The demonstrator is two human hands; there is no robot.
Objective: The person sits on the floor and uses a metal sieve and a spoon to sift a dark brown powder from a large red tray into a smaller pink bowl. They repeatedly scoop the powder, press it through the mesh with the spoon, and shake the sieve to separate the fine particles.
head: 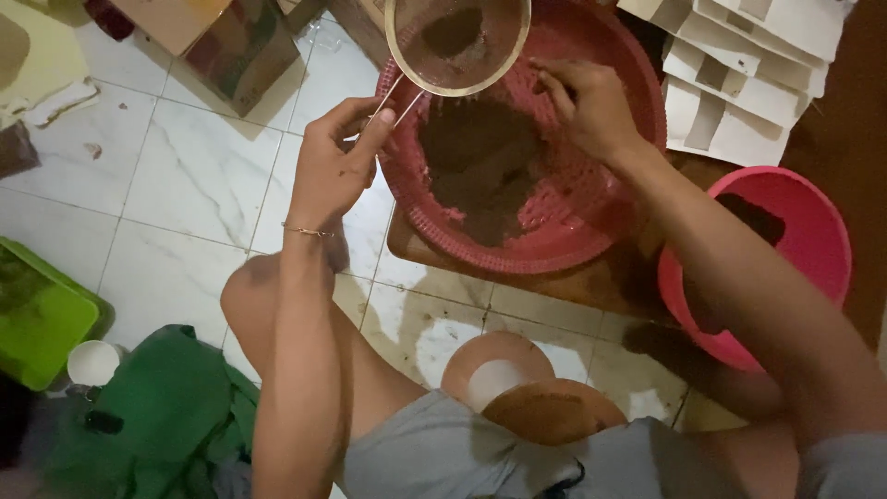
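Sieve [456,42] up top, a round metal-rimmed mesh strainer, hanging above the far edge of the big red basin [610,222], and there's a dark clump of brown powder sitting in its mesh. Its thin wire handle runs down and to the left, away from the bowl of the sieve, straight into the left hand [334,166]. So the long axis goes diagonally: mesh end pointing up and away from the person, handle end pointing back toward the left hand. The mesh faces up toward the camera.

Left hand is pinching that wire handle, fingers curled around it near the basin's left rim, a thin bracelet on the wrist. Right hand [589,103] is over the basin on the right side, just beside the sieve's rim, fingers bent and pressed down toward the ribbed red wall; whether it grips anything I cannot tell.

Inside the red basin, a heap of brown powder [480,162] lies in the middle, right below the sieve. The basin rests on a low wooden board [554,282] over the white tiled floor [194,176]. To the right, a smaller pink bucket [804,231], partly behind the right forearm. Far right top, a stack of flat cardboard pieces [739,83]. Left edge, a green tray [42,319], and a green cloth [166,407] near the left knee.
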